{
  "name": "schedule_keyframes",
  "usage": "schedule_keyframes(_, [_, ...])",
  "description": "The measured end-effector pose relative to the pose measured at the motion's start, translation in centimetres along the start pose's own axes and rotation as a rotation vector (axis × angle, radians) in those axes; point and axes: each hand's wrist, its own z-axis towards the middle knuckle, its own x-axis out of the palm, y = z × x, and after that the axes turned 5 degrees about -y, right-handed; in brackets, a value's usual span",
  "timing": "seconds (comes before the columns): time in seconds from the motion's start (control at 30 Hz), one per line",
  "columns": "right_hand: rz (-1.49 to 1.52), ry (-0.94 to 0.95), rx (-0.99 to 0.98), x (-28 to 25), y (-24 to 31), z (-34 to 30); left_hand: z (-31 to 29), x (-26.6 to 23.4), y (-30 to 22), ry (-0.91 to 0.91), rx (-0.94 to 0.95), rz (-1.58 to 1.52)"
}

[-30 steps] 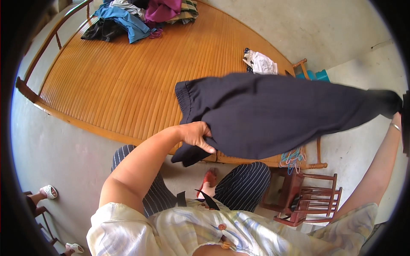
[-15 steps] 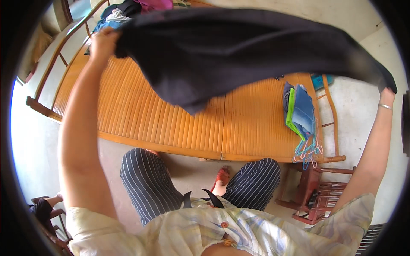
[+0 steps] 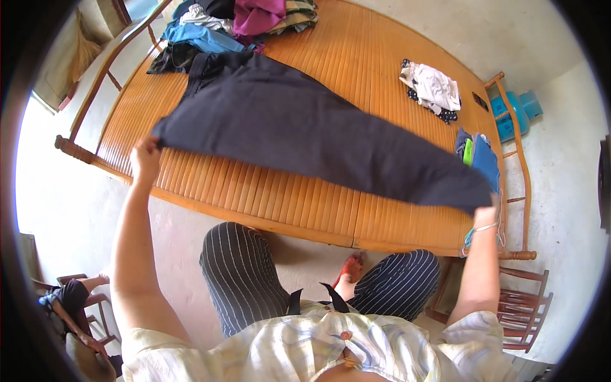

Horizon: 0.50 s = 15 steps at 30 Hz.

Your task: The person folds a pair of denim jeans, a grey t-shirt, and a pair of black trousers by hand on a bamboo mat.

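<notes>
Stretched across a slatted bamboo bed (image 3: 210,181) is a pair of black trousers (image 3: 286,121), its gathered waist end to the left and the narrower leg end to the right. My left hand (image 3: 146,158) pinches a corner on the near left side of the trousers. At the far right, my right hand (image 3: 487,211) is closed on the leg end, its fingers partly hidden and blurred. The cloth lies nearly flat, with its near edge held over the slats. Part of a folded blue garment (image 3: 485,159) shows just beyond my right hand.
A heap of mixed clothes (image 3: 210,38) lies at the far left of the bed. Folded white clothing (image 3: 433,86) sits at the back right. Beyond the bed's rail stands a blue gas cylinder (image 3: 523,114). A wooden chair (image 3: 525,309) is at right; another person (image 3: 73,312) sits at lower left.
Both hands have come down and nearer to me, the right one also inward. The black trousers, raised and billowing before, are now spread over the bed. The white pile has come into sight.
</notes>
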Motion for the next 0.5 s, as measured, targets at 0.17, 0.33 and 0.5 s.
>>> schedule_keyframes(0.17, [0.086, -0.509, 0.457, -1.8, -7.5, -7.8, -4.4, 0.7, -0.3, 0.330, -0.245, -0.052])
schedule_keyframes(0.33, [0.061, -0.482, 0.563, 0.5, -5.5, -10.4, -3.8, 2.2, -1.9, 0.272, -0.444, -0.051])
schedule_keyframes(0.5, [-0.130, -0.331, 0.554, 1.8, -4.7, -11.1, -4.2, 4.1, -6.7, 0.252, -0.517, 0.431])
